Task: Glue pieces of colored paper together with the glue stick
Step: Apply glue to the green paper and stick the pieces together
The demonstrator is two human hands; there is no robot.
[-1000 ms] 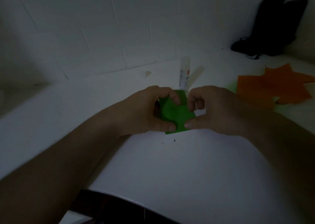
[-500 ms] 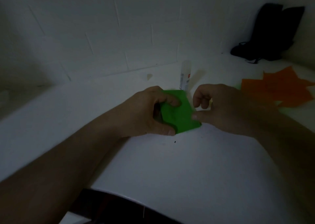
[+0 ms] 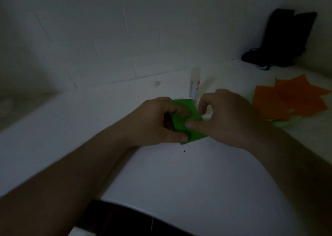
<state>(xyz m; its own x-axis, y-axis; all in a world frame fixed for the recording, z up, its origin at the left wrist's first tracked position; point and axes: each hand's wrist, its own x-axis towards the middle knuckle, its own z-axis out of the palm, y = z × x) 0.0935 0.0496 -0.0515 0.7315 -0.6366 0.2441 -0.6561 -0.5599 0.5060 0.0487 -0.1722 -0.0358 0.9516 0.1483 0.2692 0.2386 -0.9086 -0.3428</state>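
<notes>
Your left hand (image 3: pixel 154 122) has its grip closed on the green paper (image 3: pixel 186 120), thumb pinching the near edge while the curled fingers hold the far side. The paper sits just above the white worktop (image 3: pixel 179 181), between your two hands, and looks folded or layered, though the dim light hides how many pieces there are. Your right hand (image 3: pixel 231 117) presses its thumb onto the middle of the green piece, the other fingers curled above the right edge; whether they actually pinch it I cannot tell.

Treat this paper as light, thin and easily creased. Hold it by the edges with flat fingertips and press along the seam rather than squeezing, since wet glue would probably let the layers slide.

The glue stick (image 3: pixel 195 84) stands upright just behind the paper. Farther right, the orange paper (image 3: pixel 287 101) lies flat on the worktop, well apart from your hands.
</notes>
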